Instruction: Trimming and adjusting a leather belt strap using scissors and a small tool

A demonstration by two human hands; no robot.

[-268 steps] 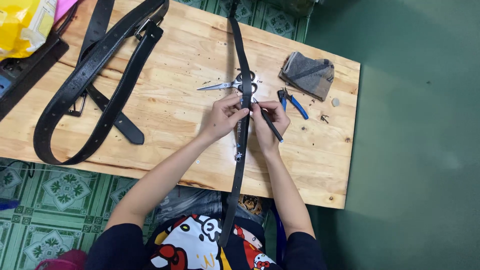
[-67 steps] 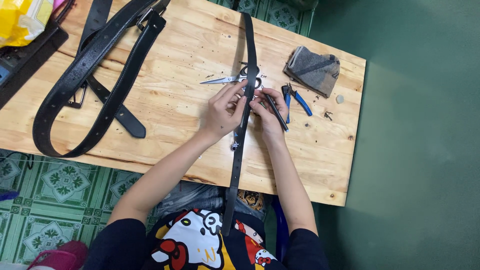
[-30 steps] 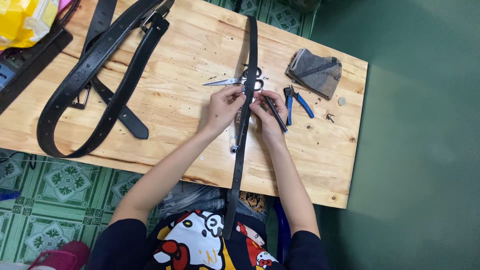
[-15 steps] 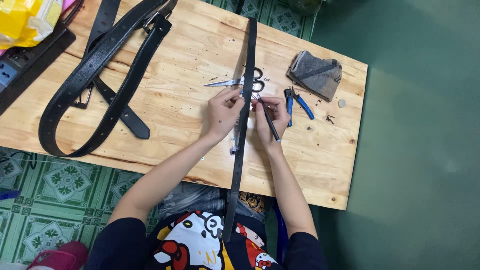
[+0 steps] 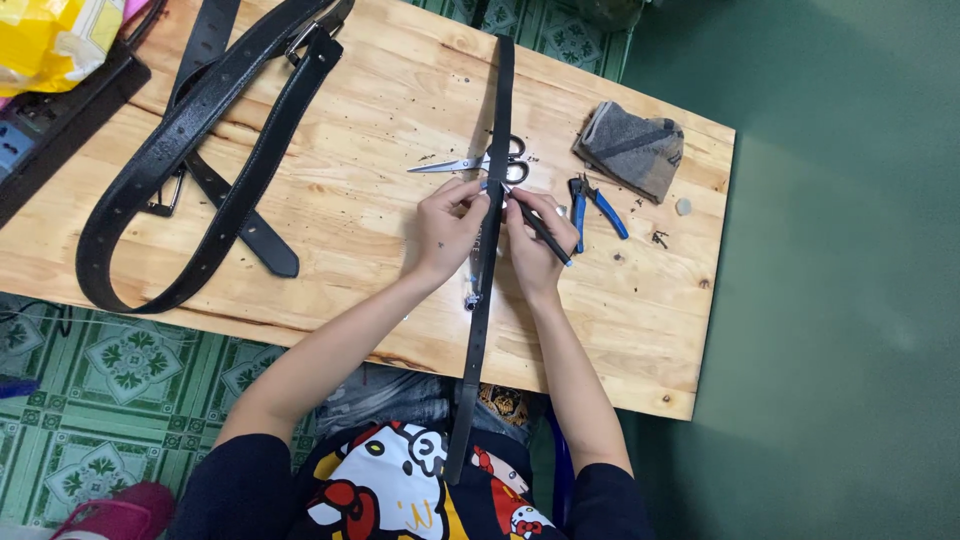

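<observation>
Both hands (image 5: pixel 445 228) (image 5: pixel 533 245) pinch belt (image 5: pixel 497 120); pen (image 5: pixel 545 233), perhaps.

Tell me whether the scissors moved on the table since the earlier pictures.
No. The scissors lie under the narrow belt, same spot relative to the blue pliers.

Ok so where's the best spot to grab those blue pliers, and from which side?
Probably the blue handles of the pliers, coming from the right. They splay toward the table's bare right part, while the jaw end sits close to the right hand, the belt and the scissors. The cloth lies just beyond, so a low approach seems safest.
</observation>
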